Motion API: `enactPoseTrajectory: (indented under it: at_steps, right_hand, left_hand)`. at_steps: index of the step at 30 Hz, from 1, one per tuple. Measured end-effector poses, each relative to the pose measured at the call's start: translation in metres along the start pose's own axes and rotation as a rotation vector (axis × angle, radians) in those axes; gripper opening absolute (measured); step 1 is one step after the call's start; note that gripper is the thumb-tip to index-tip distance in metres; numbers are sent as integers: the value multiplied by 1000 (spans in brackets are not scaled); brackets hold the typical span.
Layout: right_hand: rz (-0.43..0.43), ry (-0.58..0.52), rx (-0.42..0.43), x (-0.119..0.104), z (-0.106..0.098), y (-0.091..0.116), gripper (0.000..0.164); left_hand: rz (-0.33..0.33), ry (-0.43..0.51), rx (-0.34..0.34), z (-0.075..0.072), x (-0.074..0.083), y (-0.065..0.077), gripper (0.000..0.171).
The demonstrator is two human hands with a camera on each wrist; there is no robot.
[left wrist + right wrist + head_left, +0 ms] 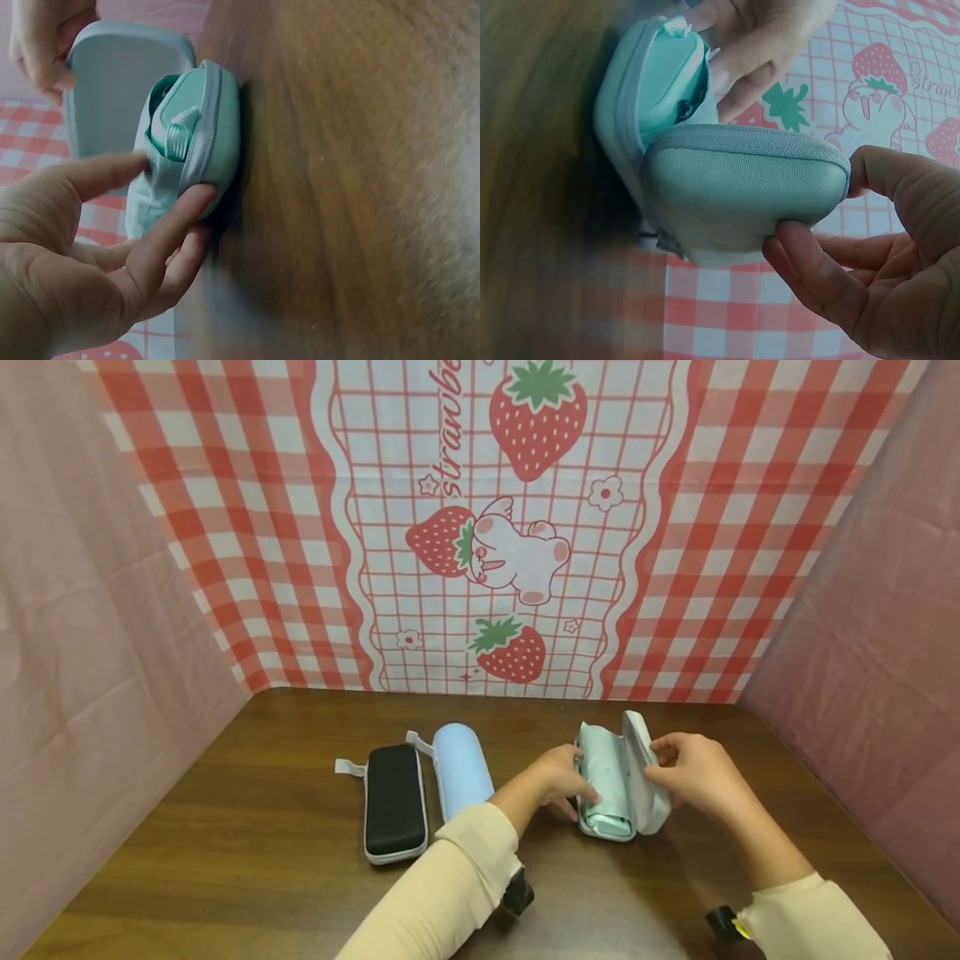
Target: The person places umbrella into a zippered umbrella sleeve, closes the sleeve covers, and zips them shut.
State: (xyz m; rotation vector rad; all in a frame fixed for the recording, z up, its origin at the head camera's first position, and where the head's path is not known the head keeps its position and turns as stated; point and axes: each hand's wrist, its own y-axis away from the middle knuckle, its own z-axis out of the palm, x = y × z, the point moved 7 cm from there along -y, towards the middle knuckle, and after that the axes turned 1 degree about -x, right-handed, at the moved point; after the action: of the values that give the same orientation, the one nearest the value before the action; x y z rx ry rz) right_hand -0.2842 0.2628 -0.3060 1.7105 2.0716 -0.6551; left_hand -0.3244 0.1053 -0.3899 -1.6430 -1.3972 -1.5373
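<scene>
A pale mint zip case point(617, 837) lies unzipped on the table at the right, its lid point(643, 781) standing up along the right side. Inside it sits a folded mint compact umbrella point(604, 770), with its handle end and a white cord point(178, 136) showing in the left wrist view. My left hand point(558, 777) holds the case's left side, thumb over the umbrella's fabric and fingers against the outer shell. The lid's free edge is pinched by my right hand point(697, 772), thumb on one face and fingers point(806, 262) on the other.
Left of my left forearm lie a black zip case point(395, 799) with a grey pull tab and a light blue case point(461, 768), partly hidden by the sleeve. A checked strawberry cloth point(517, 543) hangs behind the wooden table point(247, 827); pink curtains flank it.
</scene>
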Motion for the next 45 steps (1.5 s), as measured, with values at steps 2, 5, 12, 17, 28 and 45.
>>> enactPoseTrajectory:
  at_steps: [2, 5, 12, 17, 28, 45]
  right_hand:
    - [-12, 28, 1, -5, 0, -2, 44]
    - [-31, 68, -4, -9, 2, -3, 46]
    - [-20, 81, -6, -9, 3, -4, 44]
    - [-23, 68, -17, -8, 6, -5, 44]
    - [-50, 140, 14, -14, 5, -8, 42]
    - [-81, 254, -1, -28, 13, -18, 30]
  left_hand:
    - [1, -16, -1, 1, 1, 1, 78]
    - [5, -74, -46, 5, 2, 4, 86]
    - [165, -658, -45, 11, 13, 10, 97]
    - [244, -861, 5, 14, 17, 10, 82]
    - [135, -436, -11, 12, 7, 12, 68]
    - [83, -317, -2, 12, 1, 8, 68]
